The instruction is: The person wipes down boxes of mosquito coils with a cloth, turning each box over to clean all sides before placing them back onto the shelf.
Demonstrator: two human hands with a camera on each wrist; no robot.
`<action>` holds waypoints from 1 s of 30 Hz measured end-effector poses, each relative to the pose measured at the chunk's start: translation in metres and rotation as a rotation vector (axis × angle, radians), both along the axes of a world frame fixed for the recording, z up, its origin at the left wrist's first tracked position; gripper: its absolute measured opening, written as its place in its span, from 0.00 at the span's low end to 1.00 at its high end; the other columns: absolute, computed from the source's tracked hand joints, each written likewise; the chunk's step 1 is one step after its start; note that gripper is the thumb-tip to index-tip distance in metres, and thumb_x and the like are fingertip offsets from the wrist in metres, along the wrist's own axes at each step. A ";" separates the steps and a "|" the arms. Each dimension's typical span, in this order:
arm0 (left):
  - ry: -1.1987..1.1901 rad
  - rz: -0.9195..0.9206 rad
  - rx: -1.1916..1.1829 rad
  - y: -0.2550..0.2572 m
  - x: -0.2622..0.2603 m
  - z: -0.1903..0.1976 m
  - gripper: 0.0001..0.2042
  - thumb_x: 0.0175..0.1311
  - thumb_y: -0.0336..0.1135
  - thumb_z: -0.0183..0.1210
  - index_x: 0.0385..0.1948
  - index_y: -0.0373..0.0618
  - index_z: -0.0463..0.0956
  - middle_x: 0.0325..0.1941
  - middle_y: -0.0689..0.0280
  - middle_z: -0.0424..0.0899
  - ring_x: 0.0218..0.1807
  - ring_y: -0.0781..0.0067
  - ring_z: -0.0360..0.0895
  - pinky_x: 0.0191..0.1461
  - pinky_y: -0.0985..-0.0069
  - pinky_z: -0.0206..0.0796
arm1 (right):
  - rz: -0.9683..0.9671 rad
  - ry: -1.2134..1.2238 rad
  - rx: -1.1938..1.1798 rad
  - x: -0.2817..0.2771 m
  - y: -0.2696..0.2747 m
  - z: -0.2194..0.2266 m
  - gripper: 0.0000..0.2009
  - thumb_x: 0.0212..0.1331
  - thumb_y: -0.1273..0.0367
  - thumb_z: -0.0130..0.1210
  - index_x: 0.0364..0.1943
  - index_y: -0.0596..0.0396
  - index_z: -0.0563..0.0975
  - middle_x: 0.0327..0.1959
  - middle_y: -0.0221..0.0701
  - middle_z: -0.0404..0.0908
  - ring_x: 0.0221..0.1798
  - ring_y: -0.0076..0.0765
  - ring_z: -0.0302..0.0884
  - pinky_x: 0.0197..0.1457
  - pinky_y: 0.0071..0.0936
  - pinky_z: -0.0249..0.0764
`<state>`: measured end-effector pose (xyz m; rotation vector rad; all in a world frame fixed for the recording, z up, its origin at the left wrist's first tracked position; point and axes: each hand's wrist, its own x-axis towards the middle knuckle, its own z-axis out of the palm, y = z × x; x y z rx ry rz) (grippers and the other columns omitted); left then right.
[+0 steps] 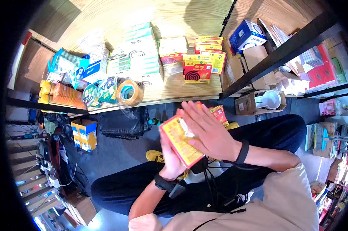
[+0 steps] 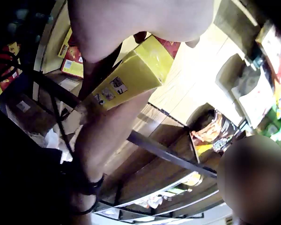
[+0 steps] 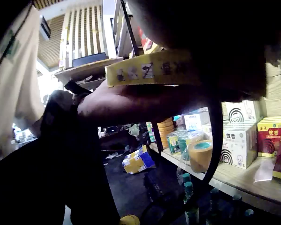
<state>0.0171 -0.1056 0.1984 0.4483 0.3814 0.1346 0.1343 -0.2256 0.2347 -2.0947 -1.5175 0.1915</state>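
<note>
One yellow box (image 1: pixel 174 134), six o'clock from the shelf (image 1: pixel 174 87) | my left hand (image 1: pixel 172 159) grips it at seven o'clock | my right hand (image 1: pixel 214 134), fingers straight, covers its three-o'clock side | left edge runs eleven to five, long axis unclear; both hands equally near

Beyond the right hand (image 1: pixel 212 133), a wooden shelf (image 1: pixel 174 88) carries red-and-yellow boxes (image 1: pixel 197 71), with white-and-green boxes (image 1: pixel 145 57) and a tan tape roll (image 1: pixel 139 93) farther to that hand's left. Left of the left hand (image 1: pixel 173 158), a blue-and-yellow carton (image 1: pixel 84 134) sits on the dark floor (image 1: pixel 116 148).
</note>
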 end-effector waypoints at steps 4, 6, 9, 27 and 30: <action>0.091 0.042 -0.064 0.015 0.001 0.003 0.35 0.75 0.63 0.38 0.79 0.56 0.52 0.78 0.58 0.62 0.76 0.57 0.63 0.78 0.56 0.55 | 0.123 -0.010 0.057 -0.018 -0.010 -0.010 0.34 0.66 0.56 0.57 0.71 0.62 0.65 0.76 0.48 0.62 0.79 0.50 0.58 0.80 0.46 0.57; 0.247 0.028 -0.108 0.006 -0.001 0.002 0.35 0.74 0.64 0.38 0.73 0.49 0.63 0.72 0.57 0.73 0.70 0.56 0.72 0.75 0.57 0.61 | 0.227 -0.144 0.094 -0.030 -0.012 -0.014 0.30 0.67 0.54 0.56 0.67 0.60 0.71 0.72 0.44 0.69 0.75 0.46 0.67 0.77 0.41 0.63; 0.179 -0.130 -0.273 -0.001 -0.009 -0.009 0.35 0.75 0.64 0.41 0.71 0.44 0.63 0.70 0.56 0.73 0.63 0.61 0.78 0.66 0.62 0.71 | 0.264 -0.269 0.128 -0.039 -0.019 -0.014 0.27 0.69 0.54 0.54 0.64 0.58 0.75 0.68 0.40 0.74 0.70 0.41 0.74 0.74 0.38 0.67; 0.118 0.079 0.390 0.009 -0.007 0.000 0.19 0.81 0.42 0.48 0.62 0.37 0.67 0.61 0.56 0.79 0.60 0.65 0.81 0.63 0.67 0.76 | -0.377 0.895 0.132 0.085 -0.031 -0.013 0.16 0.80 0.61 0.42 0.50 0.57 0.77 0.33 0.21 0.79 0.29 0.10 0.71 0.27 0.11 0.66; 0.172 -0.006 0.030 0.018 -0.007 0.018 0.29 0.79 0.60 0.41 0.65 0.43 0.67 0.60 0.58 0.80 0.58 0.66 0.82 0.62 0.65 0.75 | -0.235 1.126 -0.009 0.067 -0.027 -0.011 0.19 0.76 0.60 0.52 0.61 0.56 0.73 0.46 0.24 0.80 0.43 0.15 0.75 0.45 0.19 0.74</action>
